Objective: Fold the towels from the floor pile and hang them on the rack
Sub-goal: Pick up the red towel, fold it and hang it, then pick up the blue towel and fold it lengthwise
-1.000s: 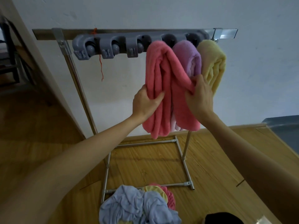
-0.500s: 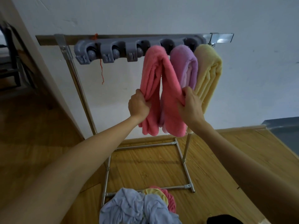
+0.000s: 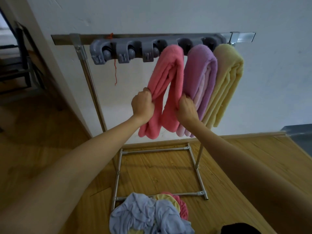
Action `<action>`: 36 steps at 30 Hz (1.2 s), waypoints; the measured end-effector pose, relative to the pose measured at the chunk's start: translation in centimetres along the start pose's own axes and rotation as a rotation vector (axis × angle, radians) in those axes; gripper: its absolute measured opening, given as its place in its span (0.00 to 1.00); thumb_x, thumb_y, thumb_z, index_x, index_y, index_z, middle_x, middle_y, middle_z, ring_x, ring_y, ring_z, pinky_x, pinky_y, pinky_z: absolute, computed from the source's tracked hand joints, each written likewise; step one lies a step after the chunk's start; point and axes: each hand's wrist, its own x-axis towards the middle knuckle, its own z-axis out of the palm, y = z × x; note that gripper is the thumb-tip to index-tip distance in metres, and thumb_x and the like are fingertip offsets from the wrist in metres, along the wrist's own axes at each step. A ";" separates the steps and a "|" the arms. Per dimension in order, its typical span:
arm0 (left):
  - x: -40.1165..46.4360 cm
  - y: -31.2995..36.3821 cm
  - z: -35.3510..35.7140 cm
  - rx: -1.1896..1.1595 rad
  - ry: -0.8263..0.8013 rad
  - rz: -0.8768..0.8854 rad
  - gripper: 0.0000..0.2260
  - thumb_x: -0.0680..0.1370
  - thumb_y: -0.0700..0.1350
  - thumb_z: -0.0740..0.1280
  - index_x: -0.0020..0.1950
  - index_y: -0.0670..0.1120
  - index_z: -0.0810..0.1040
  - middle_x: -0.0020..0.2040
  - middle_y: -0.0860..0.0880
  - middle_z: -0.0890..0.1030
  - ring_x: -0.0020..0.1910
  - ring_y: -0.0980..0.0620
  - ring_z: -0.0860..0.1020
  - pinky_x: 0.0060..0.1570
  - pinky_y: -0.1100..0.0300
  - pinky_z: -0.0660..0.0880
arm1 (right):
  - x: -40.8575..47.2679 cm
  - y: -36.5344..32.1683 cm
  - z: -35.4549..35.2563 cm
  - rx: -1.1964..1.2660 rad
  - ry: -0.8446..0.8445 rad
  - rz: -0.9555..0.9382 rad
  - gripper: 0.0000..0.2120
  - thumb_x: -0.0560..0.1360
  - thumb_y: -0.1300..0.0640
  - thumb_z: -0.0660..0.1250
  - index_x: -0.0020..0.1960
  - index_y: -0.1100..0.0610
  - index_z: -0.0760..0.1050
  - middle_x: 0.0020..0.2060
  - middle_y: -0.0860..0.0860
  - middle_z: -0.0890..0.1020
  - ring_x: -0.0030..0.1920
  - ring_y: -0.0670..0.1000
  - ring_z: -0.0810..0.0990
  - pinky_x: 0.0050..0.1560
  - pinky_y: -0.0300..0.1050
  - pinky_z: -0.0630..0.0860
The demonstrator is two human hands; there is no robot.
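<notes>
White wall fills the top of the frame, with wooden floor [image 3: 160, 169] below and the rack [image 3: 157, 43] standing between them, its grey holder bar running across the upper middle. Three folded towels hang side by side from it: pink towel [image 3: 168, 78] at centre, purple towel [image 3: 200, 78] just right of it, yellow towel [image 3: 228, 81] furthest right. The pink towel drapes over the bar in two legs whose long axis runs nearly straight down. The left hand [image 3: 142, 105] is curled round the left leg at mid-height and the right hand [image 3: 186, 107] grips the right leg at about the same level, so each hand holds its own side. Both ends hang below the hands, the left slightly lower in the frame; evening them likely calls for a downward tug on the right side. At the bottom centre, the floor pile [image 3: 148, 215] lies well below both hands, roughly midway between the arms.
</notes>
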 end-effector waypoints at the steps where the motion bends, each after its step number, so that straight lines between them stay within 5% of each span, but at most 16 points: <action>1: -0.2 0.1 0.2 -0.011 -0.012 0.003 0.06 0.73 0.32 0.60 0.48 0.35 0.73 0.41 0.37 0.80 0.38 0.36 0.79 0.32 0.54 0.66 | 0.1 0.0 0.1 -0.018 -0.008 0.004 0.12 0.74 0.67 0.61 0.57 0.66 0.68 0.53 0.64 0.75 0.49 0.65 0.78 0.47 0.57 0.76; 5: -1.4 0.8 1.5 -0.124 -0.076 0.026 0.08 0.73 0.34 0.62 0.52 0.35 0.73 0.42 0.39 0.81 0.38 0.38 0.79 0.32 0.56 0.67 | -0.1 0.6 0.6 -0.026 -0.072 -0.024 0.17 0.71 0.67 0.64 0.59 0.65 0.66 0.51 0.62 0.77 0.47 0.63 0.79 0.44 0.55 0.78; 9: -3.9 0.4 2.8 -0.317 -0.236 0.072 0.15 0.79 0.46 0.63 0.62 0.38 0.71 0.46 0.43 0.82 0.40 0.44 0.81 0.38 0.57 0.75 | -1.3 2.1 1.4 -0.010 -0.115 -0.077 0.17 0.73 0.63 0.62 0.60 0.66 0.66 0.47 0.61 0.81 0.46 0.63 0.80 0.43 0.57 0.78; 13: -7.5 -3.1 5.4 -0.276 -0.442 -0.022 0.24 0.81 0.57 0.55 0.70 0.43 0.67 0.58 0.45 0.81 0.54 0.45 0.80 0.53 0.49 0.77 | -3.7 4.1 2.9 -0.026 -0.129 -0.052 0.14 0.73 0.60 0.65 0.54 0.67 0.68 0.46 0.64 0.81 0.45 0.67 0.79 0.43 0.61 0.76; 16: -11.7 -6.3 7.7 -0.236 -0.577 -0.102 0.24 0.82 0.55 0.53 0.74 0.43 0.62 0.63 0.42 0.78 0.58 0.44 0.78 0.57 0.49 0.75 | -6.9 6.6 5.2 0.007 -0.148 -0.070 0.13 0.71 0.65 0.63 0.55 0.66 0.69 0.45 0.61 0.80 0.45 0.63 0.79 0.42 0.57 0.76; 21: -21.0 -11.5 12.6 -0.162 -0.737 -0.260 0.21 0.81 0.46 0.57 0.73 0.41 0.64 0.50 0.39 0.81 0.51 0.39 0.79 0.48 0.48 0.75 | -14.8 11.1 11.9 -0.025 -0.377 0.080 0.21 0.71 0.66 0.62 0.64 0.64 0.67 0.54 0.61 0.78 0.52 0.63 0.78 0.49 0.58 0.75; 28: -35.1 -16.5 18.2 -0.133 -1.040 -0.388 0.20 0.80 0.43 0.60 0.71 0.38 0.64 0.53 0.36 0.78 0.45 0.38 0.77 0.42 0.44 0.75 | -27.3 15.9 22.6 -0.074 -0.885 0.171 0.26 0.75 0.63 0.63 0.71 0.65 0.61 0.66 0.62 0.69 0.67 0.62 0.68 0.63 0.53 0.67; 32: -41.0 -19.0 21.5 -0.103 -1.090 -0.436 0.10 0.77 0.41 0.61 0.58 0.40 0.71 0.51 0.39 0.78 0.49 0.39 0.77 0.44 0.47 0.75 | -32.7 17.9 27.4 -0.116 -1.029 0.169 0.22 0.77 0.62 0.61 0.69 0.66 0.63 0.65 0.61 0.70 0.65 0.59 0.69 0.61 0.47 0.64; 36: -45.1 -20.7 25.0 -0.107 -1.128 -0.447 0.05 0.77 0.41 0.63 0.47 0.44 0.67 0.45 0.42 0.75 0.47 0.42 0.77 0.39 0.52 0.70 | -36.1 20.0 32.0 -0.071 -1.068 0.174 0.19 0.76 0.63 0.61 0.66 0.65 0.67 0.62 0.60 0.72 0.61 0.60 0.72 0.58 0.51 0.68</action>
